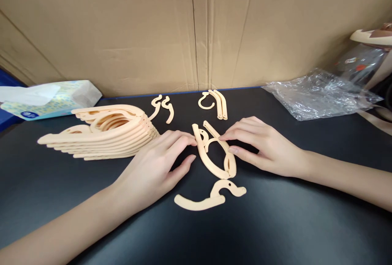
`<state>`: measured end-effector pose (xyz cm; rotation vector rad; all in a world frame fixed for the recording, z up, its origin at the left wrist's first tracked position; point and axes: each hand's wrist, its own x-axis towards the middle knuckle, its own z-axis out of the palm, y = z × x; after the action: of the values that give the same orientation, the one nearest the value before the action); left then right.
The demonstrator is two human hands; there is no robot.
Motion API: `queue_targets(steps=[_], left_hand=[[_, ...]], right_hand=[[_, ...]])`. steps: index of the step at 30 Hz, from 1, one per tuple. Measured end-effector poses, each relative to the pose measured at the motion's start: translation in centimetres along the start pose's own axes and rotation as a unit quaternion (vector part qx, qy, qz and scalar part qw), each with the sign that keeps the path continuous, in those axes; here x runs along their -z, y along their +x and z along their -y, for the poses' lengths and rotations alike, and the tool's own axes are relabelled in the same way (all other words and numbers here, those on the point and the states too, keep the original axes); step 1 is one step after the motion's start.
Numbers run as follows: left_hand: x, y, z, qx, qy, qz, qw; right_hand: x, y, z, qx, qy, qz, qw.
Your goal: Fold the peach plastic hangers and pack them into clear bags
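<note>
A cream folding clothes hanger (pixel 211 167) lies on the black table in front of me, its two arms folded up into a narrow loop with a hook inside. My left hand (pixel 167 154) rests at its left arm, fingertips touching the edge and thumb held apart. On the other side, my right hand (pixel 260 146) touches the right arm with its fingertips, thumb and fingers spread. Neither hand is closed round the hanger. Just nearer to me lie a loose curved hanger arm (pixel 199 203) and a duck-head-shaped piece (pixel 228 187), touching or overlapping.
A stack of folded hangers (pixel 116 138) stands at left, by a tissue pack (pixel 58 97). At the back lie small curved pieces (pixel 162 108), a hook (pixel 206 101) and two straight-ish arms (pixel 221 105). Clear plastic bag (pixel 318 93) sits at right; cardboard (pixel 137 32) walls the back.
</note>
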<state>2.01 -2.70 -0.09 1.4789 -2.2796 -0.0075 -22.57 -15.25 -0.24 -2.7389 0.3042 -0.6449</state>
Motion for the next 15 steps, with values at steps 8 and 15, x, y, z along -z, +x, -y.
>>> queue_targets(steps=[8, 15], left_hand=[[-0.23, -0.37, 0.30, -0.009, -0.001, -0.017, 1.000], [-0.01, -0.19, 0.07, -0.055, 0.021, -0.022, 0.998]], right_hand=[[0.25, 0.00, 0.10, 0.095, 0.024, 0.040, 0.994], [-0.06, -0.39, 0.43, 0.188, -0.042, 0.006, 0.981]])
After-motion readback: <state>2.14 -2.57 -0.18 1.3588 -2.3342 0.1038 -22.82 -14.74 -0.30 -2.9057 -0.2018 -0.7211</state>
